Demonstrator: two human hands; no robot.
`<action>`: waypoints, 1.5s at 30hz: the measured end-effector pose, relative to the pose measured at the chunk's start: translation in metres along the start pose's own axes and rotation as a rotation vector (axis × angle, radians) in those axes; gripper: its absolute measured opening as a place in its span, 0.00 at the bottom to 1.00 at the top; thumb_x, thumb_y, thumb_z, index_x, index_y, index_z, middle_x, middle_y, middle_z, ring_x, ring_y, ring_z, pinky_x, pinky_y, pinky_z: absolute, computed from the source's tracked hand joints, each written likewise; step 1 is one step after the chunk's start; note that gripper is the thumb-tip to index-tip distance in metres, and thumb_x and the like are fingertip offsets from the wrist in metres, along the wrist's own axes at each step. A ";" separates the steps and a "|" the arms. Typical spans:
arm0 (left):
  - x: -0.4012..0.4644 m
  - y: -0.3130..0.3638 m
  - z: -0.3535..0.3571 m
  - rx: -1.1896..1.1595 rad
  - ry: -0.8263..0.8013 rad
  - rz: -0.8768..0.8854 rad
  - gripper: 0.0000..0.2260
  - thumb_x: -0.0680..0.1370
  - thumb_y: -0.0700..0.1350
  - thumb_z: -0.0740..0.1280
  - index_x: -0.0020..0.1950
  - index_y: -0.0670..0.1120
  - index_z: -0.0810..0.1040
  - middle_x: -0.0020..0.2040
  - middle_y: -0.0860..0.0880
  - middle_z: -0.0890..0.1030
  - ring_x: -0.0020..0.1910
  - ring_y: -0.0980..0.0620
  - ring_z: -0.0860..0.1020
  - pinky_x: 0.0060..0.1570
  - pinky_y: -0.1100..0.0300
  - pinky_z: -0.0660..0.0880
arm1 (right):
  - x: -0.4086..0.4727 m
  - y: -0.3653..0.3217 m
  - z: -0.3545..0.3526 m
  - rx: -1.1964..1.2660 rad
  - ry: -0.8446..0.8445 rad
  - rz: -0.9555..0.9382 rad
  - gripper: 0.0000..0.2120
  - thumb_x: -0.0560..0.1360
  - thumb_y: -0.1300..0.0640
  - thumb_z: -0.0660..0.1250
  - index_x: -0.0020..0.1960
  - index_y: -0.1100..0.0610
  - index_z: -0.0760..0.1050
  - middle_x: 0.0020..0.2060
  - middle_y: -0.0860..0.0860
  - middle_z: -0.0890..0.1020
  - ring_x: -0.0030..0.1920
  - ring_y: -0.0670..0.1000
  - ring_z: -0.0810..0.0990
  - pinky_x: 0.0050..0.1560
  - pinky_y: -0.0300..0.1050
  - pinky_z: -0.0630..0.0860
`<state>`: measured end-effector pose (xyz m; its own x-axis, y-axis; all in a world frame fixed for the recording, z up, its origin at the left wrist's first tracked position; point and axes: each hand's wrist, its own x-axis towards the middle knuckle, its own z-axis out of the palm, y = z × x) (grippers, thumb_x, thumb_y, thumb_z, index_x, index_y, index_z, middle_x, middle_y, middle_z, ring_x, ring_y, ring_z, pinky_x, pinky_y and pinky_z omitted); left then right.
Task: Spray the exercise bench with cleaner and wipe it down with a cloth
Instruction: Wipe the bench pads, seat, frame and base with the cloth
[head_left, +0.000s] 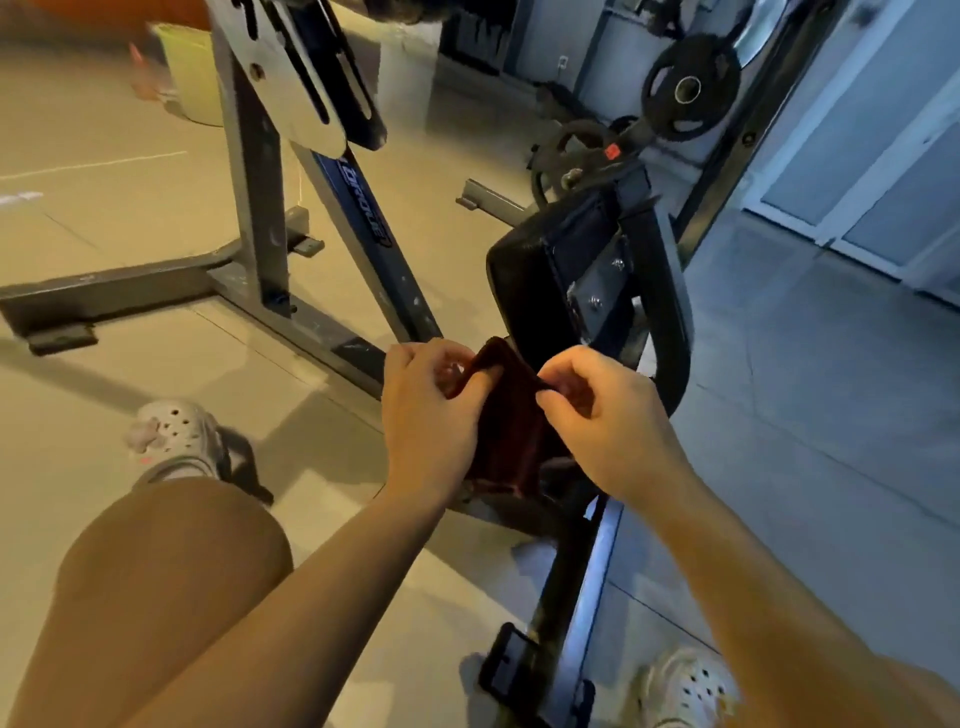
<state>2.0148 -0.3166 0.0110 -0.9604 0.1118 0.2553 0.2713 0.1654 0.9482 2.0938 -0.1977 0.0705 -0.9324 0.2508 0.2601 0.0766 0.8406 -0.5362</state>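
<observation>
Head view: a dark maroon, folded fabric cloth (506, 415) is held up between the two hands in front of the black padded vinyl seat of the exercise bench (524, 291), which is seen tilted on its grey-and-blue metal frame (363, 234). The top edge of the cloth is pinched by the left hand (428, 400) between thumb and curled fingers, and the opposite corner is pinched in the same way by the right hand (602, 415), so that the cloth hangs down between the wrists; neither hand is spread flat and neither is pressed on the pad. The cloth is just beside the near edge of the pad, and whether it touches the pad cannot be told. No spray bottle is seen in either hand or anywhere in the frame, and no wet sheen can be made out on the pad in this dim light, so whether the spraying is done cannot be judged. The cloth appears to be being folded or straightened for use, which suggests that wiping is either about to be begun or is paused between passes. Black weight plates (691, 88) are seen beyond the bench, and pale perforated clogs (176, 436) on the tiled floor (104, 218).
</observation>
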 end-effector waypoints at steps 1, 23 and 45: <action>-0.004 0.000 0.009 -0.029 0.080 -0.026 0.04 0.76 0.50 0.70 0.46 0.53 0.75 0.49 0.52 0.73 0.50 0.70 0.69 0.50 0.77 0.67 | 0.006 -0.001 -0.005 -0.018 -0.031 -0.028 0.04 0.79 0.58 0.66 0.52 0.51 0.76 0.41 0.40 0.77 0.44 0.40 0.78 0.44 0.28 0.74; -0.039 -0.018 0.196 -0.288 0.523 0.097 0.24 0.83 0.54 0.50 0.76 0.43 0.61 0.75 0.43 0.64 0.76 0.49 0.61 0.72 0.46 0.62 | 0.068 0.108 -0.011 0.140 -0.247 -0.413 0.25 0.82 0.50 0.47 0.73 0.42 0.36 0.73 0.35 0.38 0.74 0.35 0.33 0.77 0.48 0.35; -0.095 -0.036 0.217 -0.154 0.379 0.000 0.23 0.82 0.59 0.51 0.74 0.51 0.64 0.68 0.45 0.74 0.69 0.48 0.71 0.64 0.43 0.72 | 0.079 0.118 -0.019 0.218 -0.341 -0.421 0.28 0.81 0.48 0.46 0.79 0.47 0.42 0.78 0.40 0.41 0.75 0.37 0.36 0.71 0.28 0.34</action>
<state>2.1096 -0.1209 -0.0887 -0.9237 -0.2622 0.2794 0.2861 0.0134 0.9581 2.0364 -0.0692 0.0430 -0.9304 -0.2829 0.2331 -0.3665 0.7071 -0.6048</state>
